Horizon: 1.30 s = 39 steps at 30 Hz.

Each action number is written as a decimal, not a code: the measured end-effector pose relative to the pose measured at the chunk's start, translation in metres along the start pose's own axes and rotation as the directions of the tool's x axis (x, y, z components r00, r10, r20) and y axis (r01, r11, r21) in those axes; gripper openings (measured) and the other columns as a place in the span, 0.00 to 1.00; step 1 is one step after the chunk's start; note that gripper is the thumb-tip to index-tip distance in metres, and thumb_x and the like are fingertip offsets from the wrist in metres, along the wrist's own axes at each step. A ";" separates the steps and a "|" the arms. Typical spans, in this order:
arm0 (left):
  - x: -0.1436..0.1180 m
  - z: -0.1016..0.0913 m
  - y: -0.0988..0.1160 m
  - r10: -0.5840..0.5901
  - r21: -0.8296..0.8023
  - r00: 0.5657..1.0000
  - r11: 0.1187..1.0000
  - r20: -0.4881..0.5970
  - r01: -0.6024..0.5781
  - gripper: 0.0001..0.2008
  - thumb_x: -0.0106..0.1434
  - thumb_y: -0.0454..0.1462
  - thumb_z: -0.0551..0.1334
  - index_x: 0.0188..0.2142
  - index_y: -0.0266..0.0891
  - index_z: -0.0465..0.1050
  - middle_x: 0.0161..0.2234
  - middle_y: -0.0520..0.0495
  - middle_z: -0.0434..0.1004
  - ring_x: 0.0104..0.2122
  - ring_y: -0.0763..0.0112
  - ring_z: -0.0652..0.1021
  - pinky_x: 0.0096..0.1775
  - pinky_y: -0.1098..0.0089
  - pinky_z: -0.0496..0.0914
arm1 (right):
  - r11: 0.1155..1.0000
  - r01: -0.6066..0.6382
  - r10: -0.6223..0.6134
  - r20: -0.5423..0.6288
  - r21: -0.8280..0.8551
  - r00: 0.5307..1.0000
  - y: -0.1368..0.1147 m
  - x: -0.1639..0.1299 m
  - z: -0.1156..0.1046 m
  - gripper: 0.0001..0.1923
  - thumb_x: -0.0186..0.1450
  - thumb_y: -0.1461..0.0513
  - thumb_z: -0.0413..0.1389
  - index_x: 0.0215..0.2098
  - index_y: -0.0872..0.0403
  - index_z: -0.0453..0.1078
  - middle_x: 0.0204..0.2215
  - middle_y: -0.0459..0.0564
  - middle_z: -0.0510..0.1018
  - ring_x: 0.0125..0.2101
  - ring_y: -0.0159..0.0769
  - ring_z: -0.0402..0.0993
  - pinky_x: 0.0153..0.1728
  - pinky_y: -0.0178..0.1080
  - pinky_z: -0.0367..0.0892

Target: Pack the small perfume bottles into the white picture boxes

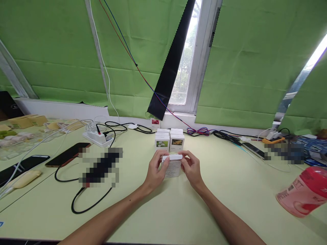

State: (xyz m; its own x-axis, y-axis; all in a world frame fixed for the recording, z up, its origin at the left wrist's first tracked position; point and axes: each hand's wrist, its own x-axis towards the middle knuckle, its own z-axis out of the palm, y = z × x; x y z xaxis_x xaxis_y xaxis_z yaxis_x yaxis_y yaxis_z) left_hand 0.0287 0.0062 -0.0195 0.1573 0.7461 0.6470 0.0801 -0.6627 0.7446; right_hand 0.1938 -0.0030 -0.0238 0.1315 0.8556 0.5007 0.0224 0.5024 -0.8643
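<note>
A small white box [172, 169] with fine print on its near face stands upright on the table, between my two hands. My left hand [156, 171] grips its left side, thumb on the near face by the top edge. At the top right corner, my right hand [191, 167] pinches the box with thumb and forefinger. Just behind it stand two rows of similar white boxes, the left front one [161, 143] bearing a picture of white flowers and the right front one [176, 143] a picture of yellow flowers.
A white power strip [95, 137] with tangled cables lies at the back left. Phones [67, 154] rest on the left. A red-lidded canister [302, 192] stands at the right. Coiled black cable [227, 137] runs along the wall, and another phone [253, 150] lies nearby.
</note>
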 end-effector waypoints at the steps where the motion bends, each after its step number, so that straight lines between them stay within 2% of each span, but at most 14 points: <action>1: 0.000 0.000 0.000 0.000 0.006 1.000 1.000 -0.005 0.000 0.09 0.73 0.43 0.57 0.44 0.42 0.70 0.41 0.47 0.72 0.41 0.67 0.75 0.42 0.69 0.70 | 1.000 -0.007 0.007 -0.003 0.010 1.000 -0.001 0.000 0.000 0.09 0.65 0.57 0.56 0.38 0.52 0.75 0.24 0.42 0.68 0.20 0.27 0.62 0.17 0.31 0.58; 7: 0.000 0.000 -0.002 0.035 0.050 0.999 0.998 -0.006 -0.035 0.08 0.71 0.43 0.59 0.43 0.43 0.72 0.42 0.46 0.73 0.45 0.65 0.75 0.45 0.67 0.72 | 0.997 -0.049 0.050 -0.019 0.067 0.999 -0.006 -0.001 0.000 0.15 0.69 0.51 0.54 0.40 0.53 0.75 0.19 0.40 0.64 0.18 0.28 0.60 0.18 0.32 0.58; 13: 0.000 -0.002 -0.004 0.065 0.079 0.997 0.995 0.031 -0.067 0.09 0.72 0.41 0.59 0.45 0.44 0.76 0.45 0.44 0.74 0.47 0.63 0.76 0.47 0.65 0.72 | 0.999 0.028 -0.028 0.004 -0.028 1.000 -0.004 -0.002 0.000 0.17 0.69 0.48 0.57 0.40 0.52 0.76 0.24 0.43 0.69 0.21 0.29 0.64 0.19 0.32 0.60; 21: 0.001 -0.003 -0.005 0.091 0.070 0.995 0.993 0.040 -0.093 0.11 0.72 0.40 0.59 0.46 0.45 0.80 0.46 0.43 0.75 0.48 0.62 0.77 0.48 0.62 0.73 | 0.996 0.074 -0.073 0.028 -0.059 0.997 0.002 -0.002 -0.001 0.14 0.70 0.51 0.58 0.40 0.51 0.80 0.34 0.48 0.72 0.28 0.31 0.69 0.23 0.32 0.64; 39: 0.002 -0.003 -0.005 0.020 0.048 1.000 0.999 0.012 -0.021 0.14 0.73 0.43 0.57 0.44 0.44 0.81 0.45 0.42 0.76 0.47 0.62 0.77 0.45 0.64 0.74 | 0.987 0.112 -0.112 0.008 -0.112 0.994 0.001 -0.001 0.002 0.13 0.70 0.52 0.58 0.42 0.49 0.83 0.31 0.47 0.70 0.30 0.33 0.69 0.26 0.34 0.65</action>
State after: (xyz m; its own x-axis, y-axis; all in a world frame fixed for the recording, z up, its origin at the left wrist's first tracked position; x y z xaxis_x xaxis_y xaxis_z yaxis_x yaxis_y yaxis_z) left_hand 0.0258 0.0115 -0.0211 0.1706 0.7318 0.6599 0.1236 -0.6803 0.7225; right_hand 0.1913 -0.0033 -0.0250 0.1207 0.7947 0.5949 0.1476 0.5783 -0.8024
